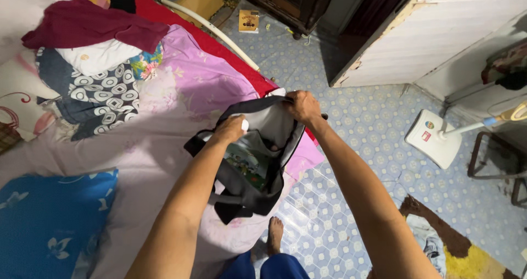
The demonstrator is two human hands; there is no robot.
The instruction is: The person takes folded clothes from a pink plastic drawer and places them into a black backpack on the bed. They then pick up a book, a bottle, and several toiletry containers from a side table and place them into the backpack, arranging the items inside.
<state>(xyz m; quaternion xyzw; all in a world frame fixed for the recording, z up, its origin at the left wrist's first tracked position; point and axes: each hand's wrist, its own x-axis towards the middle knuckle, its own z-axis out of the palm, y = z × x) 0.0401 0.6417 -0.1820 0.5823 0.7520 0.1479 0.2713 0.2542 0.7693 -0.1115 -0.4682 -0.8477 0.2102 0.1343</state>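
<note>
A black bag with a grey lining [274, 126] lies open at the corner of a bed covered by a pink floral sheet [181, 87]. My right hand [301, 105] grips the bag's far rim and holds the mouth open. My left hand [230, 129] is at the near rim, closed around something small and white at the bag's opening. A colourful picture item [250, 166] shows inside the bag. Black straps [241, 199] hang off the bed's edge.
A pile of clothes [93, 54] sits on the bed's far left, a blue pillow [52, 218] at the near left. A white fan base [433, 136] stands on the blue patterned floor to the right. My bare foot [274, 232] is below; a rug [455, 246] lies at lower right.
</note>
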